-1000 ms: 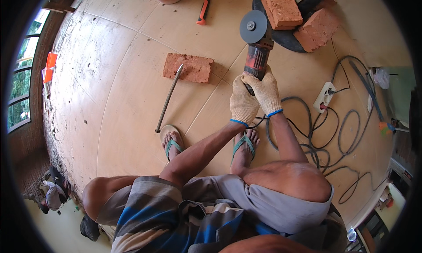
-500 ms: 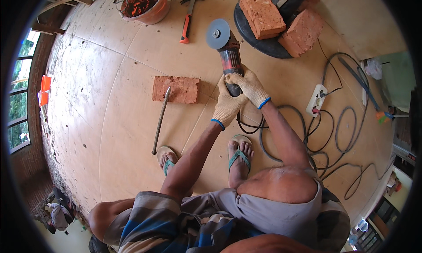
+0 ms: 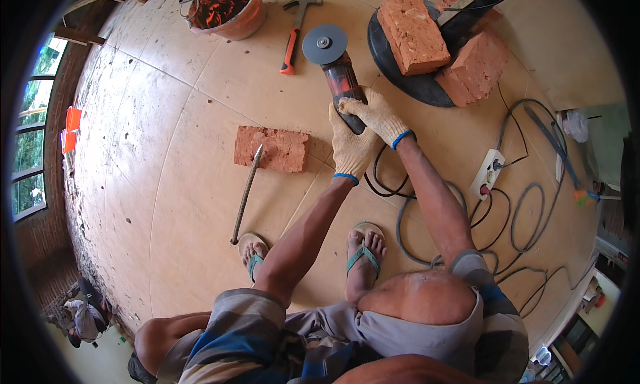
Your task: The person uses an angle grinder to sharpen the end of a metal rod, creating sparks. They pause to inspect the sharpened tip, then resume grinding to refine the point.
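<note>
Both my gloved hands are closed round the body of an angle grinder [image 3: 341, 81], held out in front of me with its grey disc at the far end. My left hand [image 3: 351, 146] wraps the lower body from the left. My right hand [image 3: 375, 115] grips it from the right, just above. To the left, a red brick [image 3: 283, 149] lies on the floor. A ribbed steel rod [image 3: 247, 191] with a pointed tip rests its tip on the brick, its other end near my left foot. A claw hammer [image 3: 292, 43] with a red and black handle lies beyond.
An orange bucket [image 3: 245, 24] stands at the far left. Bricks [image 3: 413, 37] sit on a round black base [image 3: 387, 61] at the far right. A white power strip [image 3: 486, 175] and looped cables [image 3: 510, 214] lie on the right. My sandalled feet [image 3: 366, 251] are close by.
The angle grinder has tilted, its disc swinging slightly left and nearer. Both hands keep their hold. The view has shifted a little, so the floor objects appear slightly lower and further right.
</note>
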`<state>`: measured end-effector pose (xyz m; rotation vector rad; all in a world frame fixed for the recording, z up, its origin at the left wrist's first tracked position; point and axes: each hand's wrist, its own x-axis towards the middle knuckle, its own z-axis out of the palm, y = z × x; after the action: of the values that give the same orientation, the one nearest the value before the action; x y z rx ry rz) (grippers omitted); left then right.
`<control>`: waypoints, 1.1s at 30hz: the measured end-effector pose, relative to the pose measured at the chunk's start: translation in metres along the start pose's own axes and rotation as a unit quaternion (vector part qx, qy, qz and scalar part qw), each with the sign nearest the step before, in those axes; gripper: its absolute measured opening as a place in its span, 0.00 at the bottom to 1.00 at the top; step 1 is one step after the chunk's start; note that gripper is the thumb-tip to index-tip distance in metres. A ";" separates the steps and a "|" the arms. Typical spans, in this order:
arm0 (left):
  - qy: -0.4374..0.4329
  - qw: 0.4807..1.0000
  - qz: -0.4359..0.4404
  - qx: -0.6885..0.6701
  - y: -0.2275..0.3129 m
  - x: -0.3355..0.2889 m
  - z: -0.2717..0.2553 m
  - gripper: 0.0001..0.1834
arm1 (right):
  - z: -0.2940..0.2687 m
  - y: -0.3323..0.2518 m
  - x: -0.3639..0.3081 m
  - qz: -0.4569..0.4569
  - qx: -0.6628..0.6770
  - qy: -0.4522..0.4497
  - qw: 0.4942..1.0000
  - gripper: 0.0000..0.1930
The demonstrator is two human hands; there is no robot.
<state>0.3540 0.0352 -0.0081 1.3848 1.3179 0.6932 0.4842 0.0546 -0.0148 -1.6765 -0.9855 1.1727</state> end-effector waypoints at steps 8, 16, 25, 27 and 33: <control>0.011 0.999 0.050 -0.011 -0.002 0.032 0.006 0.47 | -0.006 -0.011 0.029 0.064 -0.100 0.016 0.993 0.36; 0.042 0.998 0.027 0.025 -0.013 0.047 0.012 0.47 | -0.004 0.006 0.049 0.051 -0.100 0.013 0.994 0.38; 0.034 0.997 0.041 0.052 -0.002 0.049 0.009 0.36 | -0.006 0.002 0.048 0.040 -0.147 0.025 0.988 0.37; 0.042 0.995 0.028 0.089 -0.002 0.048 0.006 0.34 | -0.004 0.002 0.043 0.027 -0.164 0.031 0.986 0.37; 0.057 0.990 -0.029 0.127 -0.002 0.052 0.007 0.35 | -0.010 -0.005 0.025 -0.022 -0.219 0.044 0.975 0.39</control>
<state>0.3716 0.0820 -0.0252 1.5197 1.5727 0.5871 0.4995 0.0776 -0.0161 -2.0159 -1.2846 0.8827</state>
